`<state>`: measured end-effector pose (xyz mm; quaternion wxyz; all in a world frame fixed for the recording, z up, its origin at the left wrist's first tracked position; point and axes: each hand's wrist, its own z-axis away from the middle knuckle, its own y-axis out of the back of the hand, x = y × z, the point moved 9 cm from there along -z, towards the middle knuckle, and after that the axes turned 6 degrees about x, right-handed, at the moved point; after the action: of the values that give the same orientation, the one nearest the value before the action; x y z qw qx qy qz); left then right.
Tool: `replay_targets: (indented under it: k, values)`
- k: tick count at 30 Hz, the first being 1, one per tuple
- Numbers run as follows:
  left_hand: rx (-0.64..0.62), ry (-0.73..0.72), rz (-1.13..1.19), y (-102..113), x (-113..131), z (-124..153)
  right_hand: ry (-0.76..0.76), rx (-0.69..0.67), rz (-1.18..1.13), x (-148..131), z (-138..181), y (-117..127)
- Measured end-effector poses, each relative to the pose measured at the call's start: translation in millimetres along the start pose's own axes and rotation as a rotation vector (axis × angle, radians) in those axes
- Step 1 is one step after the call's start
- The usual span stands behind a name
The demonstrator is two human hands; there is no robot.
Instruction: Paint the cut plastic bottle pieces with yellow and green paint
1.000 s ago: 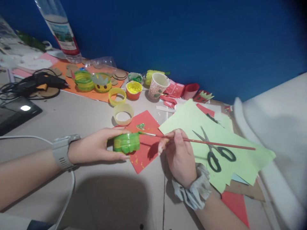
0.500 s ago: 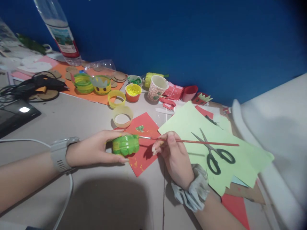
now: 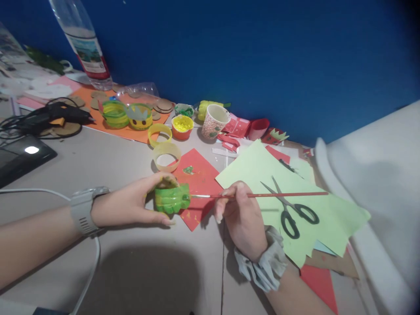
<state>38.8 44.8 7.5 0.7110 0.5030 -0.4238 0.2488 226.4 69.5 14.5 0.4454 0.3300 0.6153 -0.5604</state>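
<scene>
My left hand [image 3: 131, 204] grips a green-painted plastic bottle base [image 3: 172, 198] between thumb and fingers, just over the edge of a red paper sheet [image 3: 197, 183]. My right hand [image 3: 241, 215] pinches a thin red paintbrush [image 3: 278, 194], held nearly level, its bristle tip touching the right side of the green bottle base. A grey watch sits on my left wrist, a grey scrunchie on my right.
Black-handled scissors [image 3: 290, 210] lie on light green paper [image 3: 262, 175] at right. Behind are a yellow paint pot [image 3: 182, 126], a paper cup [image 3: 214, 120], yellow rings [image 3: 166, 155], a glue gun [image 3: 55, 114], a plastic bottle [image 3: 84, 43] and red scraps. A white cable [image 3: 88, 271] runs under my left wrist.
The brush has dropped from the top edge of the green bottle base to its right side and now lies more level. My left hand has barely moved.
</scene>
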Motion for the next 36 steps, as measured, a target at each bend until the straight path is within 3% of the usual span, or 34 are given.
replay_targets:
  k: [7,20,24,29,33,36]
  values:
    - [0.081,0.024,0.075,9,-6,1,0.016,-0.115,0.04,5,9,-13]
    - [0.218,-0.068,-0.149,15,11,1,-0.004,-0.183,0.042,7,14,-21]
    - [0.266,-0.16,-0.153,20,17,4,0.006,-0.138,-0.048,2,8,-16]
    - [0.283,-0.332,-0.101,21,29,9,-0.09,-0.071,-0.149,6,-2,-6]
    - [0.243,-0.328,-0.001,16,32,6,-0.088,-0.073,-0.1,8,-1,-8]
    - [0.201,-0.252,0.041,12,30,0,-0.045,0.005,-0.047,6,-2,-5]
